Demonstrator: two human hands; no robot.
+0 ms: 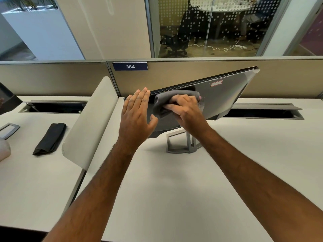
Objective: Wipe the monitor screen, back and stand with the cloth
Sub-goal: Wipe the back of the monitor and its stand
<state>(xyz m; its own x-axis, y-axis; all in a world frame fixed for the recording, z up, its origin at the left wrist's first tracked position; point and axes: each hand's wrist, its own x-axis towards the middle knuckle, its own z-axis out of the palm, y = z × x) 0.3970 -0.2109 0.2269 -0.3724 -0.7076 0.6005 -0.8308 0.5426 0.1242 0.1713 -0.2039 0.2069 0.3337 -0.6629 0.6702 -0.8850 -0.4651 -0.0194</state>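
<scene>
The monitor stands on the desk, turned and tilted so that its glossy grey back faces me, with a red-edged sticker near the top. Its grey open-frame stand rests on the desk below, on my side. My right hand presses a bunched grey cloth against the left part of the back. My left hand lies flat on the monitor's left end, fingers straight and thumb spread. The screen side is hidden from me.
A folded black cloth lies on the neighbouring desk at the left, beyond a rounded white divider. Open cable troughs run along the back of both desks under the beige partition. White desk surface spreads toward me.
</scene>
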